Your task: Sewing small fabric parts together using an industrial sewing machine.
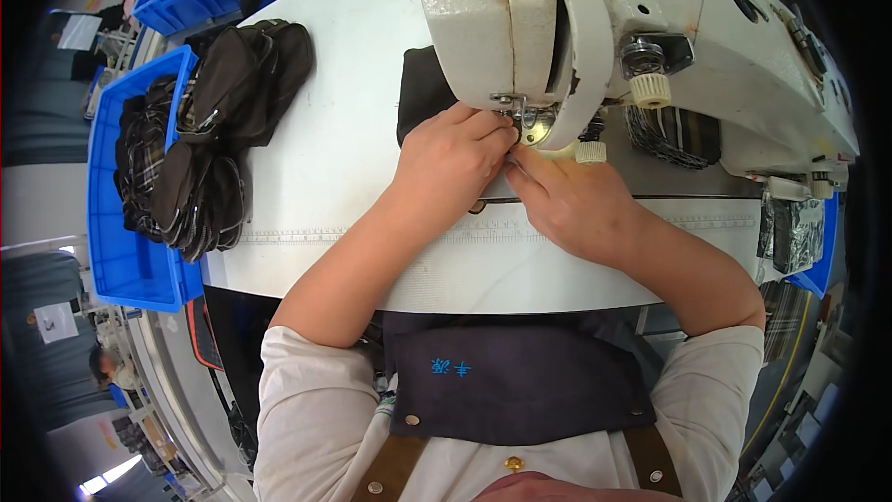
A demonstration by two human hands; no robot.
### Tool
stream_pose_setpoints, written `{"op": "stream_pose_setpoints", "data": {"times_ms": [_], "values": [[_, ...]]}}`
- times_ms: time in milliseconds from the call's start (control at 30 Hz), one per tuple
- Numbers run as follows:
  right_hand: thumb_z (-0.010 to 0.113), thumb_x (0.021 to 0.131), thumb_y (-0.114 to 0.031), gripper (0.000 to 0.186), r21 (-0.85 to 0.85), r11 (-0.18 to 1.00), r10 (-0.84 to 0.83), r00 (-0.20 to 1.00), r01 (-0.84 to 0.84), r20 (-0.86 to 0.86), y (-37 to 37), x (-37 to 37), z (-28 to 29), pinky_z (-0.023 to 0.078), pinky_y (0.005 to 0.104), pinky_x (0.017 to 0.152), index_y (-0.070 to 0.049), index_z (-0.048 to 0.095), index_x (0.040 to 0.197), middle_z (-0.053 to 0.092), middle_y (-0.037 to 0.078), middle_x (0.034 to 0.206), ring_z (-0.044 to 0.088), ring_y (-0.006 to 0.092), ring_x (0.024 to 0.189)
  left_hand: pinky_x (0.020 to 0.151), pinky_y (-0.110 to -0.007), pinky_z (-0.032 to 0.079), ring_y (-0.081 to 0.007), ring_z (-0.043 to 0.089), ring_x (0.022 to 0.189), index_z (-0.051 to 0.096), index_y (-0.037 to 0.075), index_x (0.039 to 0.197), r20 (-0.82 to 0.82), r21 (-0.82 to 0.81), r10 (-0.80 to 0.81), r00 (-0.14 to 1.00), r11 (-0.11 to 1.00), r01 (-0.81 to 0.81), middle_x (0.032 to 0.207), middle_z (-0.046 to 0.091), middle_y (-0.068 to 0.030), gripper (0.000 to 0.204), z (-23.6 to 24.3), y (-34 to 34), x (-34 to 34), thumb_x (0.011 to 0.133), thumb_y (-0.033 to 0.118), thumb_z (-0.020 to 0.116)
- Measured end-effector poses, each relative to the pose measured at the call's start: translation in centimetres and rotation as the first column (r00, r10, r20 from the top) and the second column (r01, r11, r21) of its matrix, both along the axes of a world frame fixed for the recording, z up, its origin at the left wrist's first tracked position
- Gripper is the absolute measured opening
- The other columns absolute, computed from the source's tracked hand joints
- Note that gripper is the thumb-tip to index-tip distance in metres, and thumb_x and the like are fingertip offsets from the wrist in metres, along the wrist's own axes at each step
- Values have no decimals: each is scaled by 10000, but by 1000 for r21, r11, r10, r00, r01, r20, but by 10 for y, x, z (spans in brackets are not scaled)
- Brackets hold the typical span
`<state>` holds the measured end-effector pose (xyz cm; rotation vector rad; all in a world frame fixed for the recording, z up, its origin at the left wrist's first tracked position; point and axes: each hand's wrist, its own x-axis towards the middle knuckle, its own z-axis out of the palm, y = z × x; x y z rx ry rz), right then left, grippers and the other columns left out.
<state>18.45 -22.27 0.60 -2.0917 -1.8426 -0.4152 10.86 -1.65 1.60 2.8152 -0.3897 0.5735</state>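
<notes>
My left hand rests on a dark brown fabric piece beneath the head of a white sewing machine. Its fingers are bent and pressed together just left of the presser foot. From the right, my right hand meets it, thumb and index finger closed at the fabric's edge, close to the needle area. The fingertips of both hands nearly touch. Part of the cloth lies hidden under my left hand and the machine, and the needle itself is hard to make out.
Stacked dark fabric pieces lie on the white table at the left, beside a blue bin holding more. Under the machine's arm sits a bundle of plaid and dark pieces. A printed ruler runs along the table's near side.
</notes>
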Motion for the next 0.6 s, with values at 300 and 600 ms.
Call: {"op": "stream_pose_setpoints", "data": {"times_ms": [300,600], "values": [[770,791,-142,380,-6,1000,-30,999,30,14,4,4,-1,558,380,815,-6,702,1139,680,136,1213,670,264,1074,850,-366,587,-247,686,1108,778,97,1107,-141,-251,39,989,965,-74,1171,738,-27,263,8,14,-1,849,149,774],[784,830,-220,460,2,1000,21,997,-21,-71,-1,5,0,544,429,907,-25,693,1237,683,137,1278,642,267,1222,956,-420,518,-321,603,1100,709,102,1019,-124,-146,1,992,989,-19,1081,691,-70,348,31,41,-1,735,178,894]]}}
